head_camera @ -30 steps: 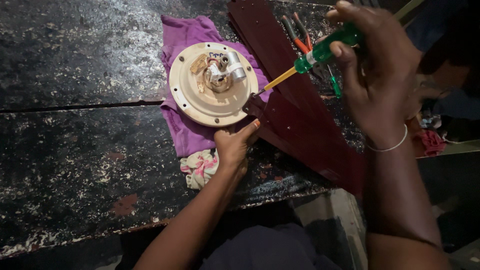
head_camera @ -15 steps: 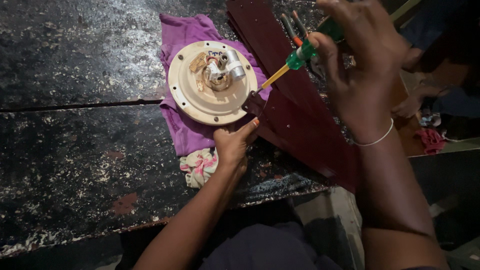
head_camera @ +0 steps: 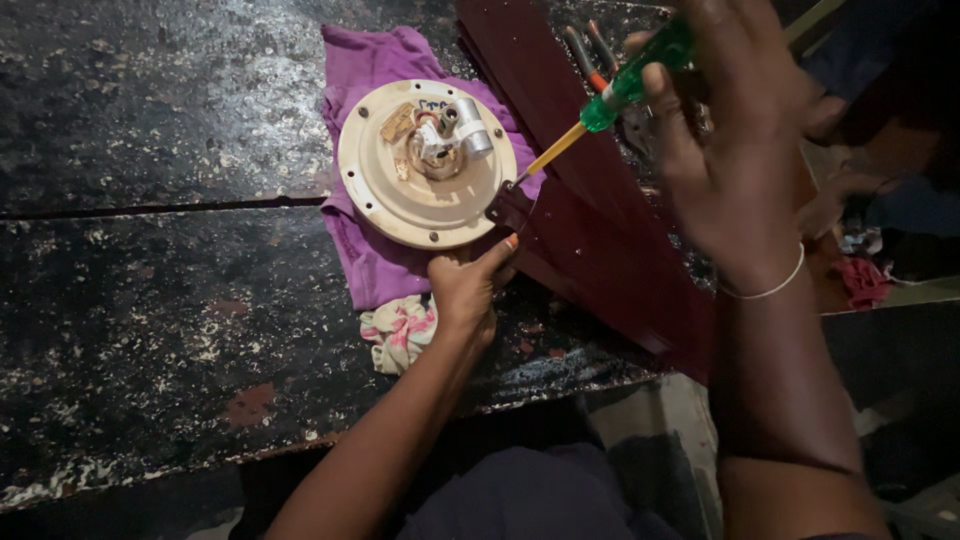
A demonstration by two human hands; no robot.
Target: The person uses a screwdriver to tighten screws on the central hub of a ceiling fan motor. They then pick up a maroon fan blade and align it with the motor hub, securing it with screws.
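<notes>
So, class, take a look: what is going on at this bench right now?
A person works on a cream round fan motor housing lying on a purple cloth on a worn dark table. The right hand holds a green-handled screwdriver, tip at the dark red blade bracket on the housing's rim. The left hand steadies that edge.

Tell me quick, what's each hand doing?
Left hand: presses the cream motor housing, holding nothing.
Right hand: closed on the green-handled screwdriver.
</notes>
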